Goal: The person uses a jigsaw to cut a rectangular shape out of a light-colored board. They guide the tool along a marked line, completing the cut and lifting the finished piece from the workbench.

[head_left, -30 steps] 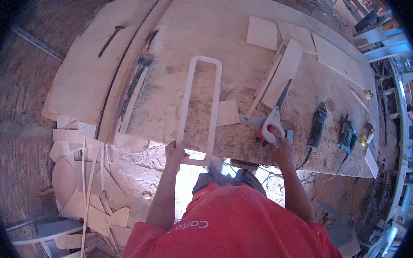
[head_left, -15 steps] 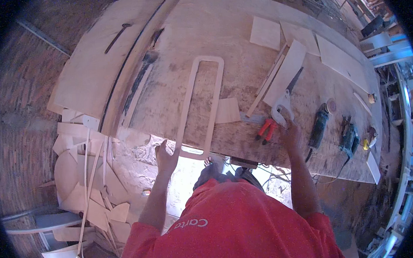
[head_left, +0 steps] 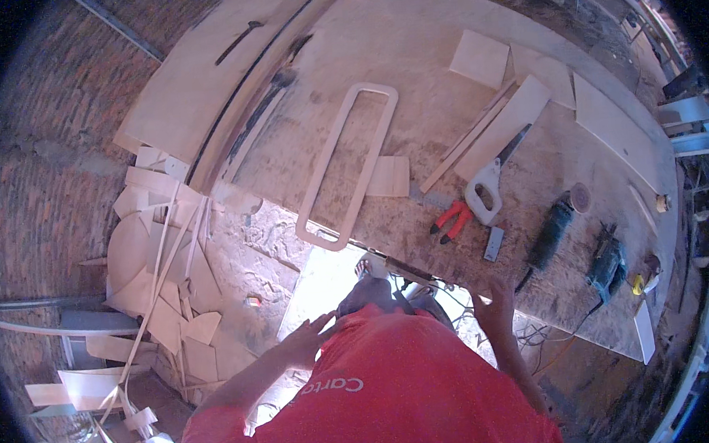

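Observation:
A long wooden frame (head_left: 328,156) with rounded corners lies on the worktable (head_left: 409,48), its near end jutting past the front edge. My left hand (head_left: 306,340) is off the table beside my shirt, empty, fingers stretched out. At the table's front edge is my right hand (head_left: 496,300), also empty, thumb and fingers apart; whether it touches the edge I cannot tell. Beyond it lie a handsaw (head_left: 485,191) with a pale grip, red-handled pliers (head_left: 452,220) and a small metal plate (head_left: 494,244).
Right of the saw lie two teal power tools (head_left: 550,234) (head_left: 607,267). Wooden boards (head_left: 501,127) rest behind it. A hammer (head_left: 238,42) is at the far left. Board offcuts (head_left: 142,259) are piled left of the table, and cables (head_left: 540,336) hang below its front edge.
My left hand has come away from the frame's near end toward my body. My right hand has left the saw handle and drawn back to the table edge. The view has shifted.

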Demonstrator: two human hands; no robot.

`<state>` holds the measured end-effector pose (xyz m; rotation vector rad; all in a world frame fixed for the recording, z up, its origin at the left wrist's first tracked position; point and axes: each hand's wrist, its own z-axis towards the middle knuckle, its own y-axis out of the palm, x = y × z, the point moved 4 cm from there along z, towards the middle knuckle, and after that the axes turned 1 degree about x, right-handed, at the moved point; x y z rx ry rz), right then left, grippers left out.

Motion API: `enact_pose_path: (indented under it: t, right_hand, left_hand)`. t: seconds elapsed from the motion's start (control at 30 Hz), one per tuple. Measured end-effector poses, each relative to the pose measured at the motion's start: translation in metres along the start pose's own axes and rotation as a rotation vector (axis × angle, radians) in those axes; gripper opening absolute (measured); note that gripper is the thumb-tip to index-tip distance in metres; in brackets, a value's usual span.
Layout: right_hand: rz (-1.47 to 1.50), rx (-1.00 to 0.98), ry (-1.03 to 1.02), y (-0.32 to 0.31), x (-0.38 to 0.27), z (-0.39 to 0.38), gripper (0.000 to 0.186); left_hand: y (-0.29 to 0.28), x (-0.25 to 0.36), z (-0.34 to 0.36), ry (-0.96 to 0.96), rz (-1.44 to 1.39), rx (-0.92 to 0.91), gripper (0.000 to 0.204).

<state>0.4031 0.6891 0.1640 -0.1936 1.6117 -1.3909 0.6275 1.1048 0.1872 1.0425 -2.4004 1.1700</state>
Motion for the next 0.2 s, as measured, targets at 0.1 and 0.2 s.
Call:
enact_pose_path:
  t: [0.1,0.2]
  right_hand:
    - [0.107,-0.135,0.124,-0.007,0.032,-0.087,0.047]
    - [0.335,-0.198,0.566,-0.009,0.050,-0.188,0.044]
  left_hand:
    - [0.005,0.003,-0.003,0.130,0.003,0.088,0.115]
    - [-0.006,-0.005,-0.011,0.258,0.037,0.193,0.117]
